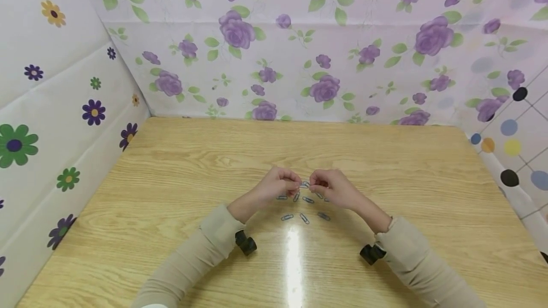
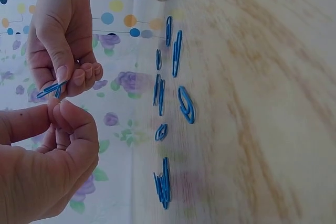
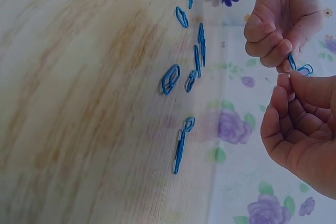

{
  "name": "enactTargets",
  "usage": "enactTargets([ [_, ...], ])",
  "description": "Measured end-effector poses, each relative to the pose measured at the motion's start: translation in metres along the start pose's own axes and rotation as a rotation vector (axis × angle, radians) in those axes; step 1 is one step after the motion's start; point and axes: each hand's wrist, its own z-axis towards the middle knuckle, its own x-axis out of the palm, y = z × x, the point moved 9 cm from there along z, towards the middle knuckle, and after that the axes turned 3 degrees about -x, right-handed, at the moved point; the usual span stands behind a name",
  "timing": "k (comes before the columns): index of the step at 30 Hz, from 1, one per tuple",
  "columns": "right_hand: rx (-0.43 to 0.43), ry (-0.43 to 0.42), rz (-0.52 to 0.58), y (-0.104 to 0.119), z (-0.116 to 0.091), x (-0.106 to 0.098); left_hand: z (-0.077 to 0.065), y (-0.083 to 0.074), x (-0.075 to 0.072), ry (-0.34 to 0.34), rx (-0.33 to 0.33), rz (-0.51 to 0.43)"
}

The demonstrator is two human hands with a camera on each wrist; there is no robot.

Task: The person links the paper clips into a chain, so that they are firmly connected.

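Observation:
Above the table, my left hand (image 1: pixel 278 187) and my right hand (image 1: pixel 336 188) meet fingertip to fingertip. Between them are blue paper clips (image 1: pixel 304 184), apparently two that touch or cross. Each hand pinches one between thumb and forefinger. In the left wrist view, one paper clip (image 2: pixel 47 91) sticks out beside the right thumb, the other beside it at the fingertips. From the right wrist, a paper clip (image 3: pixel 292 61) shows at the left hand's fingers. Whether the two are linked, I cannot tell. Several loose paper clips (image 1: pixel 304 218) lie spread on the table beneath and in front of the hands.
The wood-grain table (image 1: pixel 192 156) has a bright light reflection in front of the clips. Behind it hangs a flowered cloth (image 1: pixel 274 89), with patterned cloths on the left and right sides. A small black camera (image 1: pixel 246 243) is strapped to each wrist.

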Motion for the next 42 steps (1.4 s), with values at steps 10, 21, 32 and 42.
enactTargets([
  [10, -0.078, 0.009, -0.026, 0.011, -0.001, 0.000, -0.002, 0.001, 0.003, 0.059, -0.032, -0.103],
  [21, -0.120, -0.007, -0.092, 0.018, -0.002, -0.002, 0.000, 0.000, 0.003, 0.092, -0.014, -0.059],
  [32, -0.157, -0.018, -0.177, 0.024, -0.001, 0.000, -0.002, -0.002, 0.002, 0.085, -0.035, -0.060],
  [42, -0.206, -0.039, -0.162, 0.028, -0.002, -0.002, -0.004, -0.002, 0.002, 0.107, -0.034, -0.122],
])
